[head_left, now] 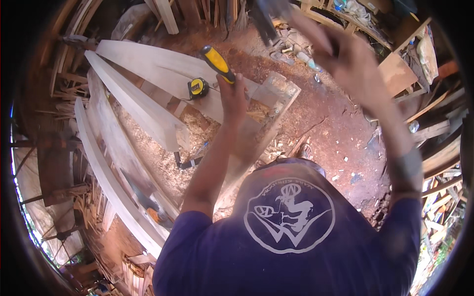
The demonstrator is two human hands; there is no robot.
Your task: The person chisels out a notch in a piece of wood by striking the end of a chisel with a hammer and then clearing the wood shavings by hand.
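Observation:
My left hand (233, 101) is wrapped round the lower end of a chisel (217, 64) with a yellow and black handle. The chisel stands nearly upright over a pale board (173, 69), its blade hidden by the hand. Raised to the right, my right hand (353, 69) grips a hammer (265, 22), smeared by motion, whose dark head is up and to the left of the hand. A yellow and black tape measure (198, 88) lies on the board just left of the left hand.
Wood shavings (153, 133) cover the bench between long pale planks (131, 96). A black L-shaped square (185, 163) lies near my left forearm, and a handsaw (140, 195) with an orange grip further left. Wood scraps (429, 103) pile at the right; chips dot the reddish floor (326, 128).

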